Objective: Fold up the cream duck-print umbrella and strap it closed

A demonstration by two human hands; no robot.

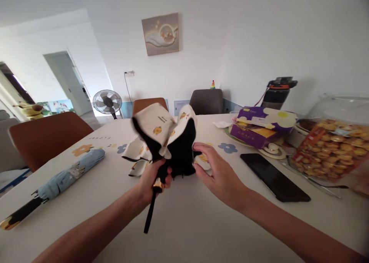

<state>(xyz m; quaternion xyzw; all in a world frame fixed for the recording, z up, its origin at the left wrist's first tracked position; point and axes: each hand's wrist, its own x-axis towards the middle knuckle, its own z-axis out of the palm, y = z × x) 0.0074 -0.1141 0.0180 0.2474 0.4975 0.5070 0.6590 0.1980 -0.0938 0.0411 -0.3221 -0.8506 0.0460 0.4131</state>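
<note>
A partly folded umbrella, cream with small yellow prints outside and black inside, is held over the table with its canopy panels loose and flared. My left hand wraps round its black handle, which has a gold end and a hanging black strap. At the canopy's right edge, my right hand pinches a fold of the fabric between thumb and fingers. On the left of the table lies a second, light blue umbrella, folded, with a black and gold handle.
A black phone, glasses, a purple box, a clear tub of snacks and a dark bottle are on the right. Chairs stand round the white table. Behind is a fan.
</note>
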